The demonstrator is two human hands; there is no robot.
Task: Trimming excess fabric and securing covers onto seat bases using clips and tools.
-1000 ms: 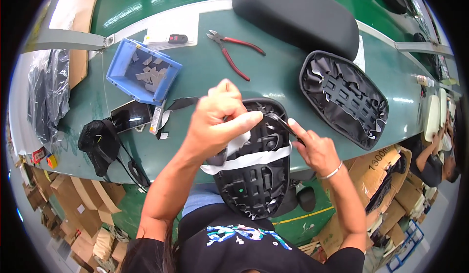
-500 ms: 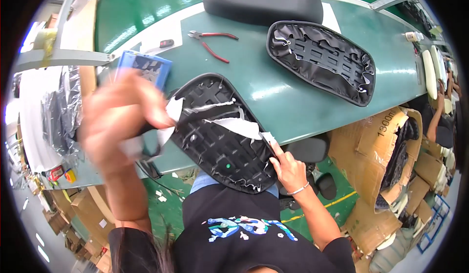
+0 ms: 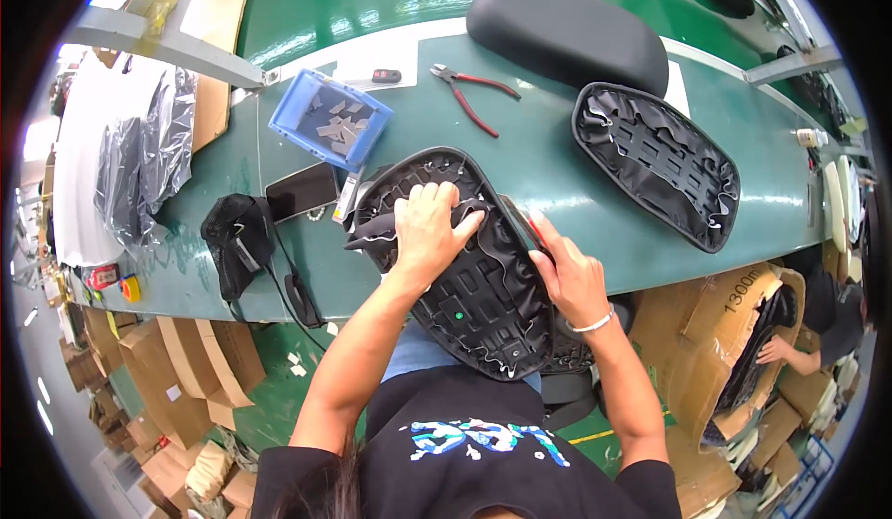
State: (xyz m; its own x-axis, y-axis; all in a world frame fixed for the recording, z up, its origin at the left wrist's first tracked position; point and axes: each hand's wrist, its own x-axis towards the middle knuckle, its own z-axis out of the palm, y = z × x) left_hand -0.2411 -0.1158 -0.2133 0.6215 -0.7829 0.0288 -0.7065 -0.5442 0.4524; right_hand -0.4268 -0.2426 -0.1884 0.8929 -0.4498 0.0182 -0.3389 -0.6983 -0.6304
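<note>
From the head view, brown cardboard boxes [image 3: 139, 380] were stacked lower left, and one open carton [image 3: 734, 333] stood right. Three seats lay on the green table [image 3: 557, 166]: one padded side up [image 3: 567, 36], two underside up. A blue bin [image 3: 330, 129] held grey clips. The left hand [image 3: 429, 231] pressed flat, fingers spread, on the near seat base [image 3: 465, 259]; the right hand [image 3: 569, 277] pinched its cover edge.

Bright even overhead light, soft shadows, glare on green table [image 3: 595, 161], fisheye-bent edges, sharp centre
</note>
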